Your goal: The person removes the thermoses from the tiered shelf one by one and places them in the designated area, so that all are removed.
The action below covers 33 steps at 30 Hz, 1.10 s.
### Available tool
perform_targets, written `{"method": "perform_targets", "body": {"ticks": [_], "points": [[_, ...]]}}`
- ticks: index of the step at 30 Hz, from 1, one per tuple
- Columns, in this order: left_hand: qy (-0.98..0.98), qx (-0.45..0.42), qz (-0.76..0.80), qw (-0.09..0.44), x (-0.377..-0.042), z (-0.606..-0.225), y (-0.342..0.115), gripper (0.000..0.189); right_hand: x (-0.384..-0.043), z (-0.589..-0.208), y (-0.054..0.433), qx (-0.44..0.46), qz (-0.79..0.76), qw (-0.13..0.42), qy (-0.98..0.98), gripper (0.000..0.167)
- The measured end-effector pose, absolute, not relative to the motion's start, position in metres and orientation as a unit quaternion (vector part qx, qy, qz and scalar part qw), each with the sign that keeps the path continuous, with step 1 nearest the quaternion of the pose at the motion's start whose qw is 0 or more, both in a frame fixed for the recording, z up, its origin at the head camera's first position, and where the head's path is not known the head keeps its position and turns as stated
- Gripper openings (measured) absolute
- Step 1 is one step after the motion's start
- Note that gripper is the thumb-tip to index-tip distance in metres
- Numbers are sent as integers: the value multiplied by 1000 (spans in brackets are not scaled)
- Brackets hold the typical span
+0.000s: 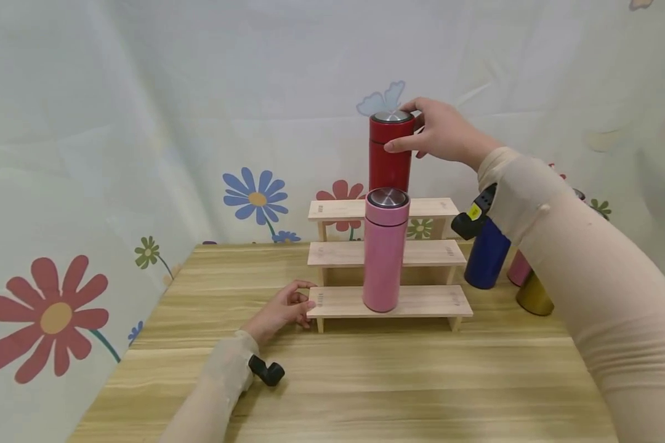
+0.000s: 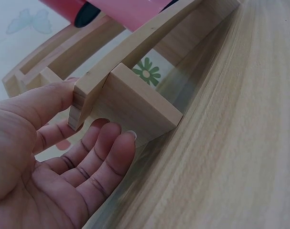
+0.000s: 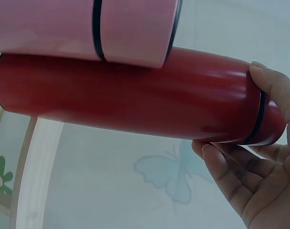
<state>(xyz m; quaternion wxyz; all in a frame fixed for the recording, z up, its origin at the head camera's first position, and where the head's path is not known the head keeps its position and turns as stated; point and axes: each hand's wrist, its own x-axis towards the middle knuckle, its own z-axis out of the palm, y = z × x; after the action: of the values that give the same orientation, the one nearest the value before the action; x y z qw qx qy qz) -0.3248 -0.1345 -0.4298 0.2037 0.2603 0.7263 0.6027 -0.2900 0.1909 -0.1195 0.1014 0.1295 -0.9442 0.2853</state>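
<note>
At the far left of the head view, a large red flower (image 1: 55, 317) printed on the pale backdrop (image 1: 161, 123). Low in the frame, slightly left of centre, the left hand (image 1: 284, 307), thumb and forefinger pinching the end of a wooden stand's (image 1: 332, 253) bottom tier. Mid-frame, a pink bottle (image 1: 385, 261) upright on that same tier; above and behind it, a red bottle (image 1: 389, 160), upright, base hidden there, contact with the top tier impossible to tell. In the upper right, the right hand (image 1: 440, 132), gripping the red bottle near its lid. At right, partly behind the right sleeve (image 1: 604, 277), a blue bottle (image 1: 486, 257), a second pink bottle (image 1: 518, 269) and a gold bottle (image 1: 534, 296) on the wooden table (image 1: 366, 381).
</note>
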Motion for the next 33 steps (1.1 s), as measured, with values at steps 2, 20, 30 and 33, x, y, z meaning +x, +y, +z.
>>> {"method": "perform_targets", "body": {"ticks": [2, 20, 30, 33], "points": [[726, 262, 602, 203, -325, -429, -134, 52, -288, -119, 197, 122, 282, 105, -946, 75], [723, 254, 611, 200, -324, -427, -139, 51, -272, -109, 238, 93, 253, 121, -955, 81], [730, 248, 603, 204, -324, -425, -138, 53, -257, -112, 272, 62, 249, 131, -958, 82], [731, 246, 602, 207, -323, -425, -139, 53, -253, -114, 282, 52, 238, 134, -961, 84]]}}
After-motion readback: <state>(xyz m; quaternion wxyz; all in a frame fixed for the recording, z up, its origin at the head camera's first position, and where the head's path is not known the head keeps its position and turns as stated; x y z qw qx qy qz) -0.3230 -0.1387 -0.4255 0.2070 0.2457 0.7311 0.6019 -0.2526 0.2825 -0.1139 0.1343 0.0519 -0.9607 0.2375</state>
